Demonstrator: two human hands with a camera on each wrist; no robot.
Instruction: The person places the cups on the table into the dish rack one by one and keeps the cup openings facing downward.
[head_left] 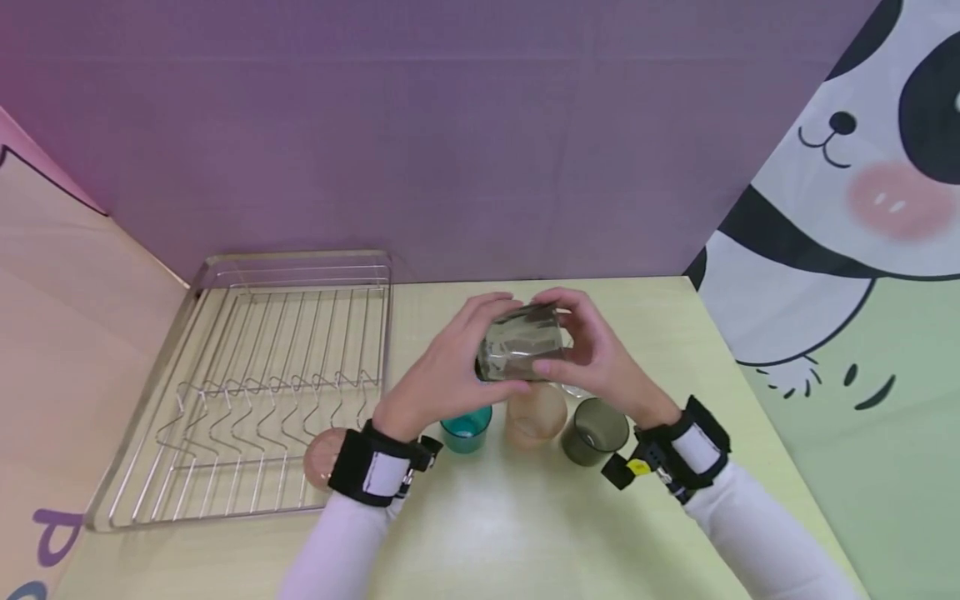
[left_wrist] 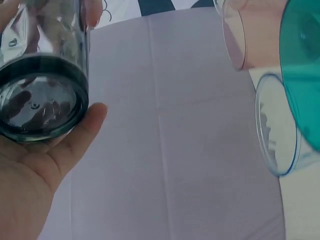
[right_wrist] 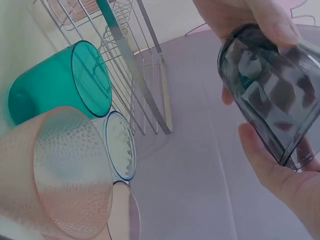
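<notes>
A grey, see-through drinking glass (head_left: 521, 343) is held above the table, lying nearly sideways between both hands. My left hand (head_left: 450, 367) grips its base end, thumb below and fingers over the top. At the other end, my right hand (head_left: 588, 346) holds the rim side between thumb and fingers. In the left wrist view the thick dark base (left_wrist: 42, 100) faces the camera. Faceted walls of the grey glass (right_wrist: 275, 90) show in the right wrist view. Beneath the hands stand a teal cup (head_left: 467, 432), a peach textured cup (head_left: 536, 417) and a dark grey cup (head_left: 596, 432).
A metal wire drying rack (head_left: 262, 333) occupies the table's left side. On its near right part is a pink cup (head_left: 322, 458), partly behind the left wrist. A clear blue-rimmed cup (right_wrist: 120, 145) stands beyond the teal one. Purple cloth (head_left: 450, 150) backs the table.
</notes>
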